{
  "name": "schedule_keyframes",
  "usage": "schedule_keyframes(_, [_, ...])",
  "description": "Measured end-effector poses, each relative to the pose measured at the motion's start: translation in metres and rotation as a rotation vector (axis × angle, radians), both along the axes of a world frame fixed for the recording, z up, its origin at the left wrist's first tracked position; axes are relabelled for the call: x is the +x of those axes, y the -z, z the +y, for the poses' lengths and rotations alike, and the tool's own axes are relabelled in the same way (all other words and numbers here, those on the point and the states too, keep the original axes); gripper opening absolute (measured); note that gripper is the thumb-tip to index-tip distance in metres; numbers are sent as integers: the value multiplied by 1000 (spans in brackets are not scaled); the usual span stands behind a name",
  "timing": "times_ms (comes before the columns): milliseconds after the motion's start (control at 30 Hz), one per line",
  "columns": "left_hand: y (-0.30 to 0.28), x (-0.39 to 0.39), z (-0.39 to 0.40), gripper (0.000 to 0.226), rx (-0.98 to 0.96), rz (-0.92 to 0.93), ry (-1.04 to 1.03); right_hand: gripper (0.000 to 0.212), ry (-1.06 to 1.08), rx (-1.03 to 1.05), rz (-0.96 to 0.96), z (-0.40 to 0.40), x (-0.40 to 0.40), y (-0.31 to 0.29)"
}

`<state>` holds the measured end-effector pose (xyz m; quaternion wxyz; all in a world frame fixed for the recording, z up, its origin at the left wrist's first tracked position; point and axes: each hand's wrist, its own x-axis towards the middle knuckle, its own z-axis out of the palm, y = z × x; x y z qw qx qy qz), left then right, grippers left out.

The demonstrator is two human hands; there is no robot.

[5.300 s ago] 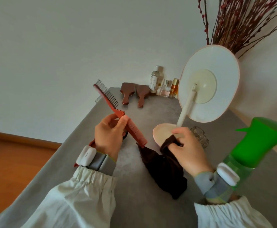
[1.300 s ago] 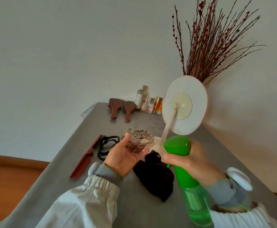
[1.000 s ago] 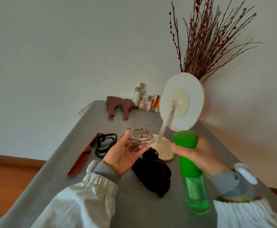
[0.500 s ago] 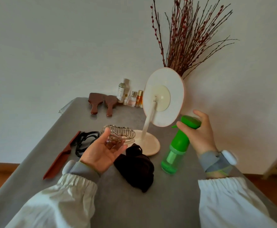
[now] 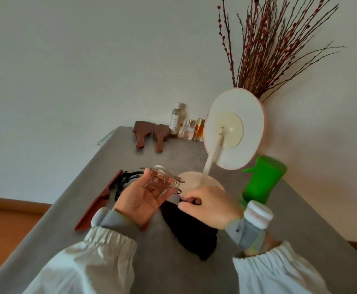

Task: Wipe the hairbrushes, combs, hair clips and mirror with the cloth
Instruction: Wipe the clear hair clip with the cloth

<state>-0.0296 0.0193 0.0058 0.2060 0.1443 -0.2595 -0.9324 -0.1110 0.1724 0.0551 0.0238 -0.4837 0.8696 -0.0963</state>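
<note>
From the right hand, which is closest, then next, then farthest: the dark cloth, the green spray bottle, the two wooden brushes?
1. Dark cloth: pinched by the right hand.
2. Green spray bottle: just right of it.
3. Wooden brushes: far back, by the wall.

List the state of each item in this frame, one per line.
clear hair clip: held in left hand
dark cloth: on table, pinched by right hand
mirror: upright, back facing camera
green spray bottle: standing, untouched
red comb: lying flat
two wooden brushes: lying at far end
</note>
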Motion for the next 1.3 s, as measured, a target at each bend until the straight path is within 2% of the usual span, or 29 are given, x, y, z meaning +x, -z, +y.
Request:
schedule_keyframes(33, [-1,1,-1,39,-10,2,-10,30,-13,94,-22,-5,-3,9])
schedule_keyframes(100, [-3,1,1,37,-28,-3,-13,24,-1,95,-44,-8,-12,22])
schedule_keyframes(233, [-4,2,1,30,-57,-15,-24,19,150,-296,-126,-7,-32,33])
schedule_keyframes(367, [-3,3,0,30,-85,5,-15,21,194,-444,-256,-3,-42,41])
schedule_keyframes(433, [-4,4,0,29,-103,4,-21,13,145,-417,-360,-1,-39,40])
schedule_keyframes(467, [-4,4,0,30,-114,4,-24,16,132,-339,-400,1,-38,39])
schedule_keyframes(533, [-6,4,1,31,-131,12,-35,29,90,-133,-332,3,-36,40])
schedule_keyframes(567, [-6,4,2,31,-136,17,-42,25,62,-105,-268,3,-36,40])
schedule_keyframes(633, [-6,4,2,31,-147,21,-40,20,34,-296,-170,3,-35,36])
schedule_keyframes(733, [-9,5,4,30,-171,5,-40,19,25,-794,19,5,-33,24])
schedule_keyframes(800, [-11,6,5,29,-174,-8,-44,20,67,-919,31,7,-29,18])
schedule_keyframes(967, [-14,8,6,32,-173,-23,-37,26,269,-948,-232,8,-26,12])
schedule_keyframes(1033, [-14,8,9,34,-177,-32,-26,21,333,-1104,-542,7,-27,6])
schedule_keyframes(1100, [-14,7,14,36,-183,-35,1,17,381,-1265,-1022,6,-25,3])
schedule_keyframes(1133, [-15,7,17,37,-192,-34,16,21,348,-1285,-1212,4,-23,4])
schedule_keyframes(1167, [-15,7,20,38,-203,-34,32,29,262,-1237,-1294,3,-19,4])
schedule_keyframes(1200, [-16,7,23,38,-218,-31,50,37,176,-1157,-1244,0,-13,8])
schedule_keyframes(1233, [-16,7,26,37,-244,-32,64,43,115,-1074,-1093,-4,-9,13])
schedule_keyframes(1300, [-15,5,33,35,-310,-41,74,40,33,-904,-567,-14,-5,25])
